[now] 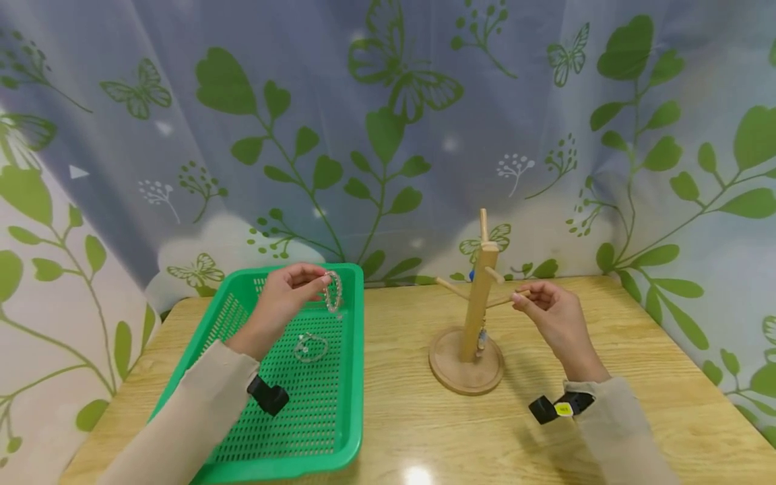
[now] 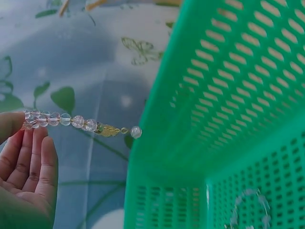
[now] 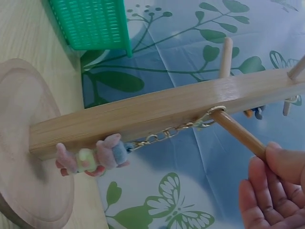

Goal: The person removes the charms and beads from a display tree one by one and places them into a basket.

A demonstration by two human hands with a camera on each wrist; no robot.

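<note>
My left hand [image 1: 283, 300] pinches a clear pinkish beaded bracelet [image 1: 333, 292] above the green basket [image 1: 358, 377]. In the left wrist view, the bracelet [image 2: 78, 121] ends in a gold leaf charm and a single bead. Another beaded bracelet [image 1: 311, 348] lies on the basket's floor. At the right, my right hand [image 1: 553, 320] pinches the end of a peg [image 1: 500, 301] on the wooden stand [image 1: 477, 306]. A keychain with small fuzzy figures [image 3: 93, 157] hangs by its ring from that peg, close to the post.
The stand's round base [image 1: 442, 364] rests on the wooden table [image 1: 400, 417], right of the basket. More pegs [image 1: 452, 288] stick out from the post. Something blue [image 1: 471, 275] hangs behind it. A leaf-patterned curtain [image 1: 388, 168] closes off the back.
</note>
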